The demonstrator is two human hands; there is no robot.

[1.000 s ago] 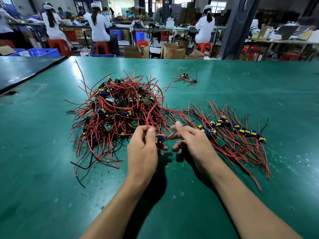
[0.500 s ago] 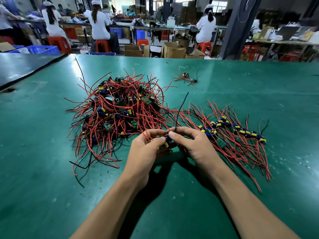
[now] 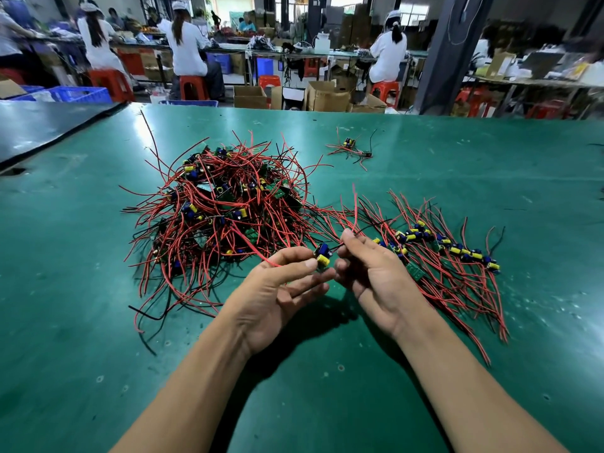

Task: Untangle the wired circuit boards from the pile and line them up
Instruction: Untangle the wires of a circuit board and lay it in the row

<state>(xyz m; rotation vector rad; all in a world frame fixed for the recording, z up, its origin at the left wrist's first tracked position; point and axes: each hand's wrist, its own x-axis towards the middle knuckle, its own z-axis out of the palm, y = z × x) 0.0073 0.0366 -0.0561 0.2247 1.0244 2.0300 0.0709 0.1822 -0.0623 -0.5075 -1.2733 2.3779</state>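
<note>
Holding one small board (image 3: 322, 255) clear of the desk (image 3: 98, 289), the left hand (image 3: 277, 295) pinches it between thumb and forefinger, other fingers loose. The right hand (image 3: 376, 276) pinches its wires (image 3: 355, 210) just beside it, probably to draw them free of the pile (image 3: 222, 207). That tangle lies left of the hands and the finished row (image 3: 441, 246) lies to the right, handy for the next board. A stray board (image 3: 349, 147) sits well apart. Green matting covers the desk, and workers (image 3: 186, 50) on red stools (image 3: 192, 86) fill the workshop behind.
</note>
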